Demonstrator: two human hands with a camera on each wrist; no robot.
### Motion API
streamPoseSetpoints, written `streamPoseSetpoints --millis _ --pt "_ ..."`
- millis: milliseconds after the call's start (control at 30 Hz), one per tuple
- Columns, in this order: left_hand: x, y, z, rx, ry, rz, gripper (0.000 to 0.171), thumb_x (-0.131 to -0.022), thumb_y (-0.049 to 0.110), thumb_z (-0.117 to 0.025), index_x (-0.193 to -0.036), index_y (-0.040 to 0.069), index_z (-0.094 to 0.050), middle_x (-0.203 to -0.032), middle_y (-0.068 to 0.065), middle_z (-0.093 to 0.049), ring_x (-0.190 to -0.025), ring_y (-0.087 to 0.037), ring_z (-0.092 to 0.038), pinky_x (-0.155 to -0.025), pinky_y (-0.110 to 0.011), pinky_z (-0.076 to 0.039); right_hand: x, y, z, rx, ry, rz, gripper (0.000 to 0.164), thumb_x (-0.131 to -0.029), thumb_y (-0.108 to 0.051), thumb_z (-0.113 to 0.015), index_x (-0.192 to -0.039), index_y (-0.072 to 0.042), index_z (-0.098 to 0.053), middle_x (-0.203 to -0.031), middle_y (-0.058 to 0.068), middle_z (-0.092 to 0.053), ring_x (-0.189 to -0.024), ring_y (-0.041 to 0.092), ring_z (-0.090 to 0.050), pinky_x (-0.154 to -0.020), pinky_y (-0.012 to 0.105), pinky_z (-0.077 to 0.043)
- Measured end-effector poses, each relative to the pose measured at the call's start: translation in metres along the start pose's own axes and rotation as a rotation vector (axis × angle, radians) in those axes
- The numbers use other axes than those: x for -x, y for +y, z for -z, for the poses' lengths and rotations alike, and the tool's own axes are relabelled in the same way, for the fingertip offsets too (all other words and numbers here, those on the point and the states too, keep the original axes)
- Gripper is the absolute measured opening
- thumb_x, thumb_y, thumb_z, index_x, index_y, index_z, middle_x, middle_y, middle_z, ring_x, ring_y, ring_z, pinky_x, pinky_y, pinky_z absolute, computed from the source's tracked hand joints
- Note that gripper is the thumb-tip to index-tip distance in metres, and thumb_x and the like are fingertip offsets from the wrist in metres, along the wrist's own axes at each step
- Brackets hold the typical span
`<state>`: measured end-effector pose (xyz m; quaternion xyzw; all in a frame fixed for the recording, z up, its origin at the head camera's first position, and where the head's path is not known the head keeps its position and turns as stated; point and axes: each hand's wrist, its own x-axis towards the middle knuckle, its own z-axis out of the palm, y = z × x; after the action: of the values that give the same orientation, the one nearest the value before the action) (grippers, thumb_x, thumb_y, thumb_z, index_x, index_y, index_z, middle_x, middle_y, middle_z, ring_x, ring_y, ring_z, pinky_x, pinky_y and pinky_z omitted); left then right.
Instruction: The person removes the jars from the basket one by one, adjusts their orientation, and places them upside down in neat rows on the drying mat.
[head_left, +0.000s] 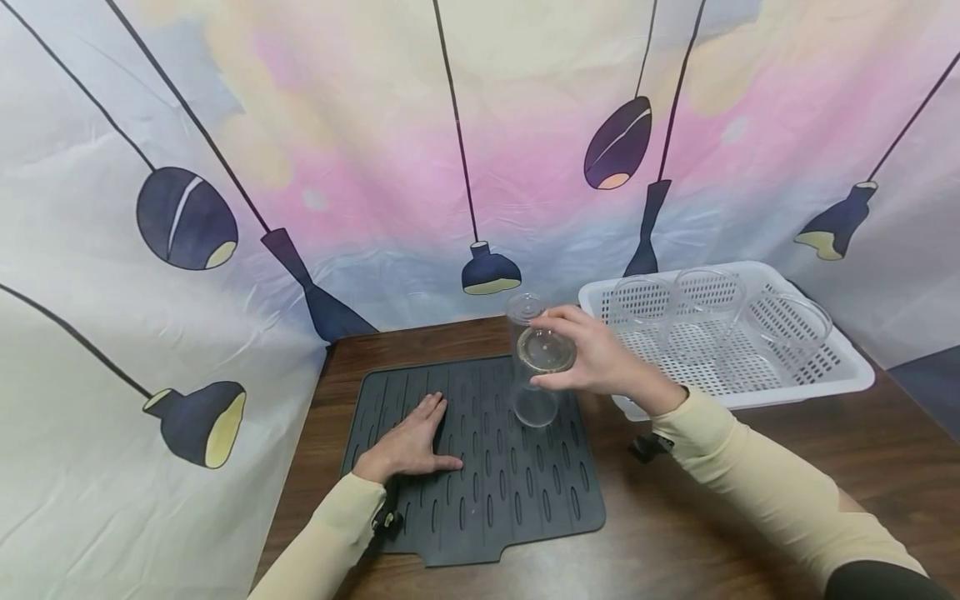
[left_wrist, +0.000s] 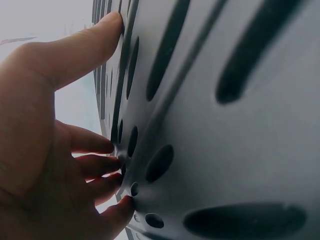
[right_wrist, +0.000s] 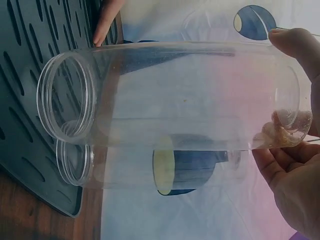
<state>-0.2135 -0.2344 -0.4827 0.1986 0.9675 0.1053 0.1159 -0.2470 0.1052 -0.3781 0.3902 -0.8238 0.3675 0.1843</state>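
My right hand (head_left: 592,354) grips a clear plastic jar (right_wrist: 185,95) by its base, fingers and thumb around the end. The jar is upside down, its threaded mouth close over the dark grey drying mat (head_left: 480,517). Behind it a second clear jar (head_left: 527,307) stands mouth-down at the mat's far right, partly hidden by the held one. My left hand (head_left: 408,437) rests on the mat's left part, thumb spread and fingers straight; in the left wrist view, the fingertips (left_wrist: 116,25) touch the slotted surface.
A white perforated basket (head_left: 750,398) stands right of the mat, with clear jars (head_left: 787,321) inside. The wooden table (head_left: 637,517) runs around the mat. A fabric backdrop (head_left: 375,167) printed with hanging lamps rises behind the table's far edge and left side.
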Motion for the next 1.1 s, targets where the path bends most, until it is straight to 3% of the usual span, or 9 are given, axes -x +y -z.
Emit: streamPoseSetpoints --millis 767,1100 --pt "0.002 0.000 0.001 0.019 0.008 -0.010 0.108 -0.077 0.061 -0.073 -0.154 0.002 -0.025 -0.162 -0.015 -0.016 -0.150 -0.032 -0.015 -0.115 -0.053 -0.028 0.000 0.006 -0.009 0.048 -0.072 -0.013 0.079 -0.065 -0.040 -0.090 -0.130 -0.004 -0.062 -0.124 0.011 -0.055 -0.118 0.026 -0.052 -0.088 0.043 -0.054" --pt "0.002 0.000 -0.001 0.014 0.011 -0.009 0.109 -0.077 0.062 -0.073 -0.154 0.003 -0.025 -0.163 -0.015 -0.016 -0.150 -0.032 -0.015 -0.115 -0.052 -0.028 0.001 0.008 -0.011 0.052 -0.052 0.023 0.082 -0.064 -0.043 -0.090 -0.131 -0.006 -0.061 -0.125 0.008 -0.053 -0.119 0.023 -0.047 -0.090 0.043 -0.051"
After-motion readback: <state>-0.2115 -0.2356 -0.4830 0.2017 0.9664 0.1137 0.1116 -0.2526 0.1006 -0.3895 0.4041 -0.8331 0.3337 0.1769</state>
